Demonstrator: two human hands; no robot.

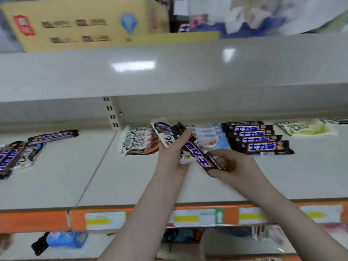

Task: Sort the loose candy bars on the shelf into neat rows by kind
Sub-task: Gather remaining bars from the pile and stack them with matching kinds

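Above the white shelf (131,183), my left hand (174,157) grips a white Dove bar (162,131) together with the upper end of a dark Snickers bar (197,150). My right hand (237,166) pinches the lower end of that Snickers bar. To the right lies a neat row of several Snickers bars (258,137). Behind my hands lie a brown-and-white Dove stack (138,141) and pale blue bars (212,137). Green Dove bars (307,127) lie at the far right. Loose Snickers (53,135) and a Dove bar (28,157) lie at the left.
An upper white shelf (169,72) overhangs the work area, with a cardboard box (84,23) on top. An orange price strip (113,219) with labels runs along the shelf's front edge. Below it, a blue packet (66,239) and other goods lie on the lower shelf.
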